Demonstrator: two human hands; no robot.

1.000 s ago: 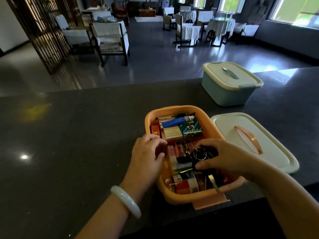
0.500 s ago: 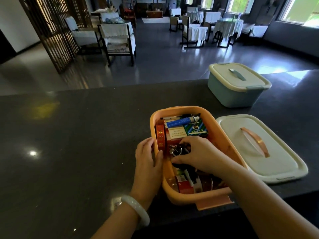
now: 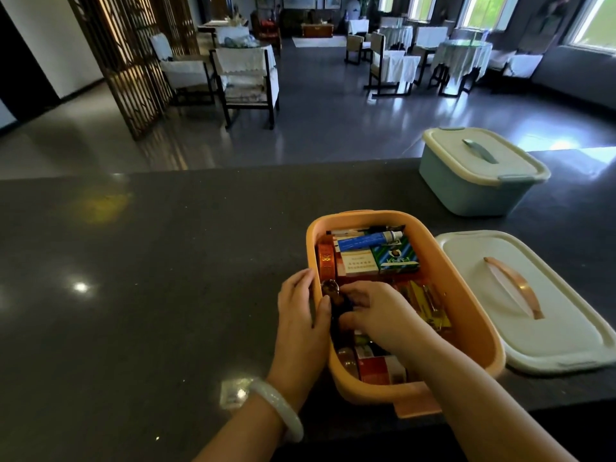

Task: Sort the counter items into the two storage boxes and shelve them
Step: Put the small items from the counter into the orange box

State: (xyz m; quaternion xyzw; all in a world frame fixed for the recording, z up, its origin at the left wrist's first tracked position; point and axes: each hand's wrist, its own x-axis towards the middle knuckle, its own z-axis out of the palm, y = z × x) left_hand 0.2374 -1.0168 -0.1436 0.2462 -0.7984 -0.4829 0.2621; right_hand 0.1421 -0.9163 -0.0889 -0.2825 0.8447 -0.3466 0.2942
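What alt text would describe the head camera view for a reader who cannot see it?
Right hand tucks a dark key bunch into an open orange box of small packets, left hand steadying its rim. Its lid lies beside; a closed blue box stands behind.

Dark counter [image 3: 150, 295]: wide bare stretch left of orange box [image 3: 480, 331], open passage there. Box's left wall blocked by left hand [image 3: 301, 315] against it; right hand [image 3: 376, 311] fills box's middle, over dark item and key ring [image 3: 330, 288]. Box's far end packed with blue tube [image 3: 366, 239] and cartons; near end packed too. Right side: loose cream lid [image 3: 520, 295] lies just beside box. Teal lidded box [image 3: 480, 175] stands at far right; clear counter strip between it and lid.
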